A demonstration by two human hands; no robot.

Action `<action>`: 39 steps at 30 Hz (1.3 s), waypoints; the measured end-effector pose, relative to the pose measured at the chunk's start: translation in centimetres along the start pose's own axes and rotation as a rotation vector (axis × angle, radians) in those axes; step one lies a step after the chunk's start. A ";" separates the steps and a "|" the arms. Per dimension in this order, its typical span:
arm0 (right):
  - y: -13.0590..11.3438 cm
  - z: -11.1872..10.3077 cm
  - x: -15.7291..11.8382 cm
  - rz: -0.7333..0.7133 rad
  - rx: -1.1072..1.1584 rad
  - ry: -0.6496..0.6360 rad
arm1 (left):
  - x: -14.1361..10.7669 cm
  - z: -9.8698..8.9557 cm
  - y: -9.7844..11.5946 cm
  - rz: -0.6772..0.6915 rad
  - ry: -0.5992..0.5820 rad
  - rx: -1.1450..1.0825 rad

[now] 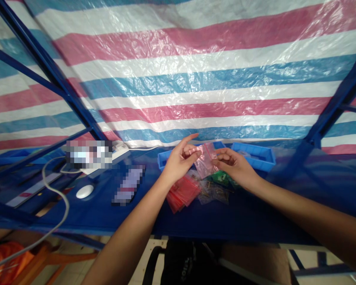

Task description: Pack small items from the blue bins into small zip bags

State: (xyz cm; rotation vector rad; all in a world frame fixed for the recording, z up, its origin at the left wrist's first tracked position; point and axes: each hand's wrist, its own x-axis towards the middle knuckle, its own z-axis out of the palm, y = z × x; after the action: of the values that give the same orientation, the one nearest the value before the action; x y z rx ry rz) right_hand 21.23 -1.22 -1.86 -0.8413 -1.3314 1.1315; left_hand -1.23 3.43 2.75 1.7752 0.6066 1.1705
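Observation:
Between my two hands is a small pinkish zip-lock bag [206, 161], held up above the table. My left hand [182, 156] pinches its left upper edge between thumb and fingers, with the index finger stretched out. The fingers of my right hand [230, 162] are closed on its right side. Below lies a pile of red plastic bags [184, 193]. Beside them are clear bags [215, 193] with small brass-coloured pieces in them, and a green bag [221, 178] partly under my right hand.
A blue bin [255, 156] stands behind my right hand, another blue bin [163, 159] behind my left. On the left of the blue table [240, 217] lie a phone-like blurred object [128, 185], a white mouse [84, 191] and a white cable [65, 202]. Blue metal posts [77, 111] flank the table.

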 end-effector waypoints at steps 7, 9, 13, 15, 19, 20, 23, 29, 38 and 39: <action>0.3 -0.1 0.3 -0.017 0.015 0.025 | 0.0 -0.8 0.1 -0.060 -0.112 0.234; 0.4 0.0 0.3 -0.016 0.014 0.022 | 0.1 -0.9 0.1 -0.059 -0.079 0.254; 0.4 0.0 0.4 0.010 -0.003 0.028 | 0.5 -2.6 0.3 -0.057 0.180 0.423; 0.5 -0.2 0.4 0.013 -0.020 0.031 | 0.6 -4.1 0.6 -0.085 0.321 0.603; 0.9 -0.4 0.4 0.016 -0.049 0.039 | 0.5 -6.6 1.2 -0.106 0.467 0.862; 1.0 -0.4 0.4 0.018 -0.052 0.040 | 0.4 -7.0 1.3 -0.115 0.463 0.897; 1.2 -0.5 0.5 0.018 -0.058 0.041 | 0.4 -7.4 1.0 -0.157 0.412 0.941; 1.1 -0.6 0.6 0.004 -0.086 0.049 | 0.6 -7.5 0.0 -0.235 0.298 1.025; 1.4 -0.7 0.5 0.003 -0.124 0.014 | 0.8 -8.4 -1.7 -0.315 0.288 0.948; 1.4 -0.7 0.5 0.004 -0.127 0.011 | 0.8 -8.3 -1.8 -0.313 0.269 0.965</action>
State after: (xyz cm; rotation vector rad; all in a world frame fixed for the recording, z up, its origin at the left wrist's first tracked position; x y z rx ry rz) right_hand 21.65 -0.30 -3.11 -0.9411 -1.4045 1.0525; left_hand -8.18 8.33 2.77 2.1624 1.7615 0.9521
